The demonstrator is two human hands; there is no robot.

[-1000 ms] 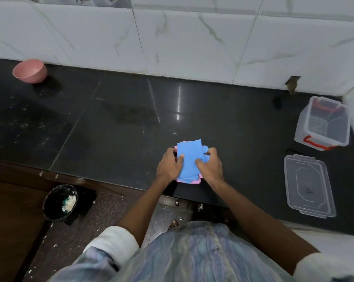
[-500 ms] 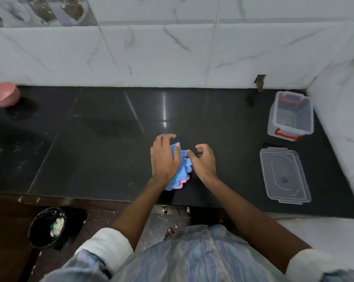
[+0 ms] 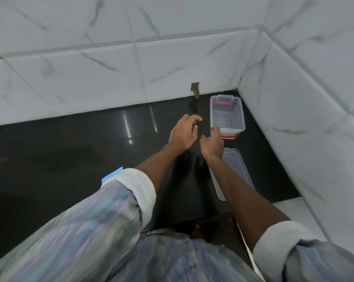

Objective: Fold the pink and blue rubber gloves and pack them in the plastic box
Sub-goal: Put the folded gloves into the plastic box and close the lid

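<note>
Hands empty, fingers spread: my left hand (image 3: pixel 183 132) and right hand (image 3: pixel 212 144) reach for the plastic box (image 3: pixel 227 115) in the counter's (image 3: pixel 70 151) back right corner. Folded gloves (image 3: pixel 112 176) lie near the front edge; I should grip both box sides evenly.

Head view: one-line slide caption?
Both empty hands, left hand and right hand, reach toward the open plastic box; folded gloves lie behind.

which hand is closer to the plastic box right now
Right. The right hand nearly reaches the plastic box at its near left corner; the left hand hovers further left, apart from it.
</note>
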